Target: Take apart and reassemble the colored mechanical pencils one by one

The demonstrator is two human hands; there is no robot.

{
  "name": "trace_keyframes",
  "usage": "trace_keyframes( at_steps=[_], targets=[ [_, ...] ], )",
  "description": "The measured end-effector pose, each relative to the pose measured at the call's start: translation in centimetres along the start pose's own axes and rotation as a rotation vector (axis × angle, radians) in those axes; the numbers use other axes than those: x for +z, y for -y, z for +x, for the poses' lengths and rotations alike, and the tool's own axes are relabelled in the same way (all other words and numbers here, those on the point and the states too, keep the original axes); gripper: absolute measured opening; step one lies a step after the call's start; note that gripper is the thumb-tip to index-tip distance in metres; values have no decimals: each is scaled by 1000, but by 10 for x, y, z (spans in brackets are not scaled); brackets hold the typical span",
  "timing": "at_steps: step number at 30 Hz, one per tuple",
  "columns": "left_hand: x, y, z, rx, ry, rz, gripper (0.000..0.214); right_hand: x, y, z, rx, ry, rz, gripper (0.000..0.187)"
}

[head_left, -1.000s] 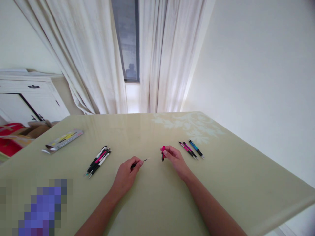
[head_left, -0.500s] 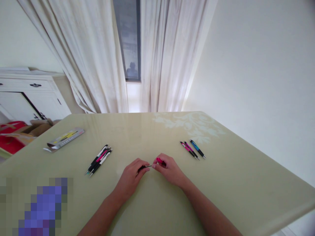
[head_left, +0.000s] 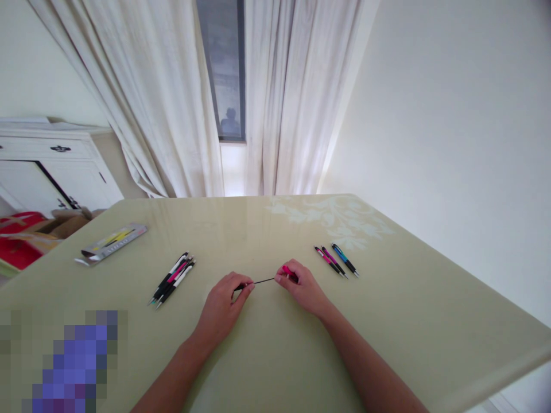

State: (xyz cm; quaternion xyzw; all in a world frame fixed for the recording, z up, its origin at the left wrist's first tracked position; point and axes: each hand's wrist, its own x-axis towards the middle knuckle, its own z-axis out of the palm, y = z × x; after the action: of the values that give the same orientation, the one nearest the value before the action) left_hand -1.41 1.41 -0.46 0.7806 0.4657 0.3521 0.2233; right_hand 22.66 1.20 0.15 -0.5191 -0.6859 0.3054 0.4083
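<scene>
My left hand rests on the pale green table, fingers pinched on the black front part of a pen. A thin dark refill runs from it to my right hand. That hand is closed on the pink pen barrel. The refill's right end meets the barrel at my right fingertips. Left of my hands lies a bundle of several black, white and pink pens. To the right lie three pens, pink and blue.
A flat grey and yellow pen package lies at the table's far left. A white cabinet and red items stand beyond the left edge. White curtains hang behind the table.
My hands came together half a second ago and have since moved apart, with the thin refill now stretched between them. One second ago they were wider apart, the barrel held upright.
</scene>
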Motion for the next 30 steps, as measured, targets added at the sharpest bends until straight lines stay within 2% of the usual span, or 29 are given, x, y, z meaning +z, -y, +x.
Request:
trace_keyframes(
  at_steps=[4,7,10,13,18,26,30],
  targets=[
    [-2,9,3,-65,-76,25,30,-4,-5,2,28,-47,-31,15],
    [-2,17,4,-109,-113,29,30,-5,-13,4,69,-110,-150,14],
    [1,19,3,-81,-68,16,27,-3,-18,4,102,-153,-317,10],
    [4,17,2,-47,0,-3,21,-2,-20,3,137,-136,-432,8],
    [7,14,1,-47,56,32,21,1,-11,4,208,-148,-559,10],
    [10,12,0,17,117,69,19,35,10,-1,99,-47,-655,17],
    [11,12,0,39,140,89,16,38,7,2,117,-58,-637,15]
  ],
)
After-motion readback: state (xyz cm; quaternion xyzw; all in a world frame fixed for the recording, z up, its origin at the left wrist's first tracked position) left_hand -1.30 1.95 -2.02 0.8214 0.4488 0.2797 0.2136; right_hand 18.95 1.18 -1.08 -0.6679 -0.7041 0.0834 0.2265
